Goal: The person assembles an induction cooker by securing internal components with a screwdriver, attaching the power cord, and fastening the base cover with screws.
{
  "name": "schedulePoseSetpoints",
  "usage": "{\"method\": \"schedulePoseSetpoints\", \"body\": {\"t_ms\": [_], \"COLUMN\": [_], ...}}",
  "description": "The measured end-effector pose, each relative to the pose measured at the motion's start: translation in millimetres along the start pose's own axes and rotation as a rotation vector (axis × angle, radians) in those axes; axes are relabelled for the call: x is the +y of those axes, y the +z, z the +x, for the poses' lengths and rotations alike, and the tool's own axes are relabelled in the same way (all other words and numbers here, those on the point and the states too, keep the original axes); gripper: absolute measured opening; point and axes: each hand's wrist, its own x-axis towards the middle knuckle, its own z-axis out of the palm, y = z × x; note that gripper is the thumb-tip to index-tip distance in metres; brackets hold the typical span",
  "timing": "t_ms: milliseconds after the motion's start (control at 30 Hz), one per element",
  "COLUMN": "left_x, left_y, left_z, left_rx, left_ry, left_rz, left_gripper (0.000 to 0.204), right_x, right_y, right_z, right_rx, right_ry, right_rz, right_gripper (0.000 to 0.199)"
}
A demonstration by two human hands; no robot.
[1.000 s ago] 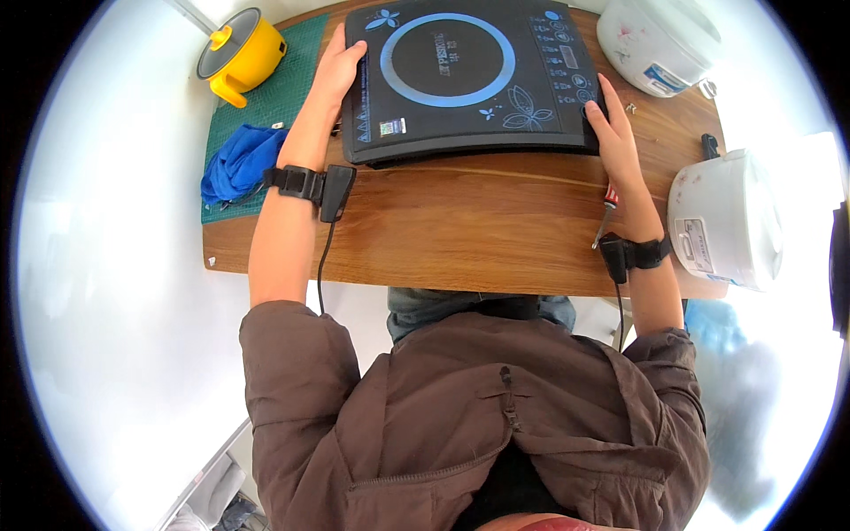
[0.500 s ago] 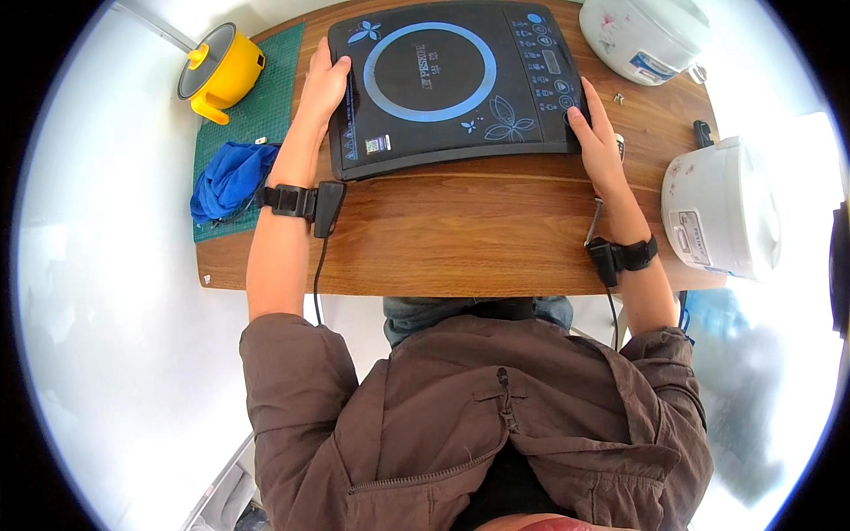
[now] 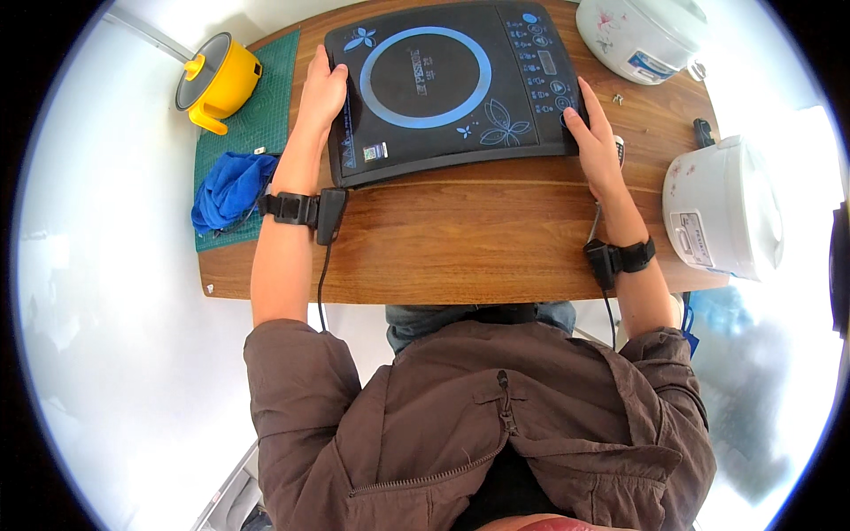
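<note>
Between my two hands is a black induction cooktop [image 3: 425, 142] with a blue ring, flower prints and a column of control keys along its right side. My left hand [image 3: 322, 93] grips its left edge, thumb on the top face. At the right edge, my right hand [image 3: 595, 146] holds on with its thumb over the front corner. Both hands' other fingers are partly hidden by the sides. The cooktop sits slightly turned, its left end nearer me. Whether it touches the table or is lifted I cannot tell.
A yellow pot [image 3: 232, 80] with a lid stands far left on a green cutting mat [image 3: 282, 88], a blue cloth [image 3: 228, 188] before it. Two white rice cookers, one far right [image 3: 620, 40] and one nearer [image 3: 730, 208], flank the wooden table [image 3: 460, 239]. Small metal pieces [image 3: 618, 99] lie between.
The cooktop appears slightly farther left and its left end a little nearer me, with both hands still on it. The whole view has also shifted slightly.
</note>
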Motion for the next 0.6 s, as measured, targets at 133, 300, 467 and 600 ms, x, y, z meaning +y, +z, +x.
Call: {"method": "schedulePoseSetpoints", "body": {"t_ms": [133, 300, 467, 600], "left_x": [-13, -6, 17, 12], "left_y": [4, 8, 0, -4], "left_z": [6, 2, -1, 12], "left_rx": [0.074, 0.126, 0.074, 0.021], "left_ry": [0.08, 0.107, 0.132, 0.158], "left_rz": [0.031, 0.178, 0.217, 0.186], "left_gripper": [0.06, 0.058, 0.047, 0.044], "right_x": [0, 3, -2, 5], "right_y": [2, -1, 2, 1], "right_z": [0, 1, 1, 3], "right_rx": [0.015, 0.024, 0.021, 0.033], "right_ry": [0.009, 0.02, 0.03, 0.039], "right_rz": [0.019, -0.072, -0.05, -0.001], "right_gripper": [0.065, 0.064, 0.063, 0.063]}}
